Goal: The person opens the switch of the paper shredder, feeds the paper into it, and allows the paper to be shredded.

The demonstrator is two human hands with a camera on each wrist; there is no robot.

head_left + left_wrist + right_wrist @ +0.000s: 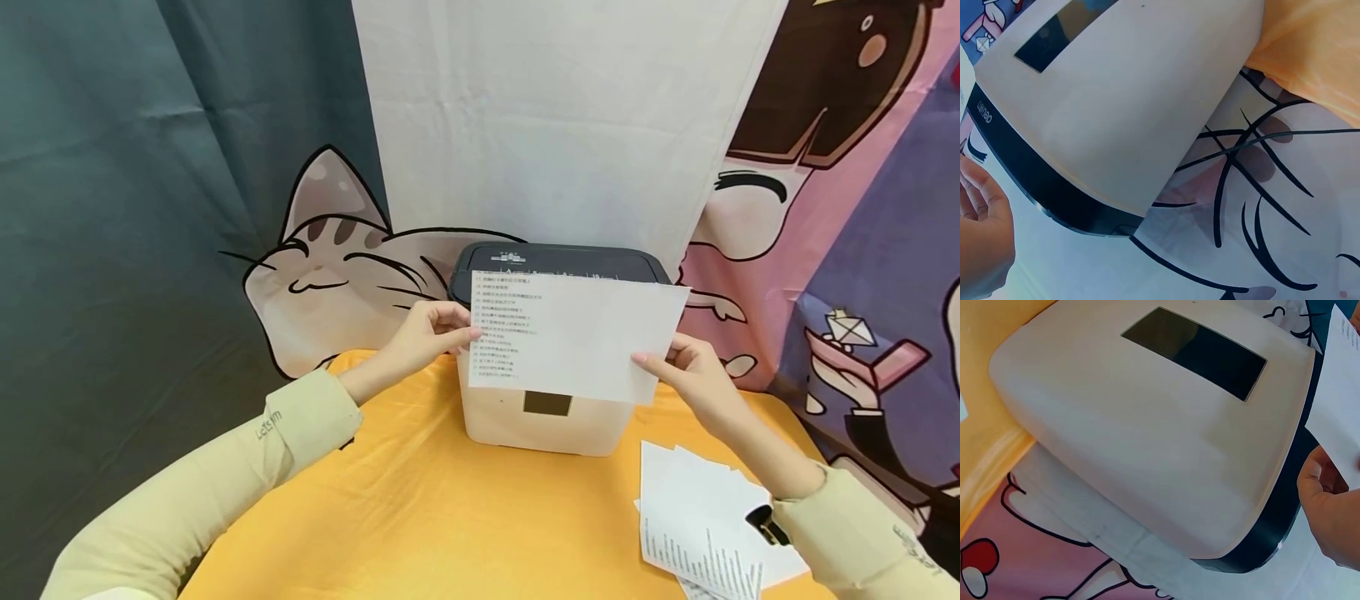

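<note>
A white sheet of paper (577, 337) with printed lines at its left end is held up between both hands in the head view. My left hand (427, 335) pinches its left edge, thumb in front. The right hand (701, 375) pinches the lower right part, its thumb across the front. Behind the sheet stands a paper shredder (487, 417) with a white bin and a dark top, partly hidden by the paper. In the right wrist view the sheet (1338, 394) overlaps the shredder's dark rim, and the shredder's bin (1147, 437) shows a dark window.
Several printed sheets (682, 492) lie overlapping on the yellow tablecloth (480, 517), below my right forearm. A cartoon-printed curtain (562, 125) hangs right behind the shredder. In the left wrist view a thin dark cable (1310, 132) runs from beside the bin.
</note>
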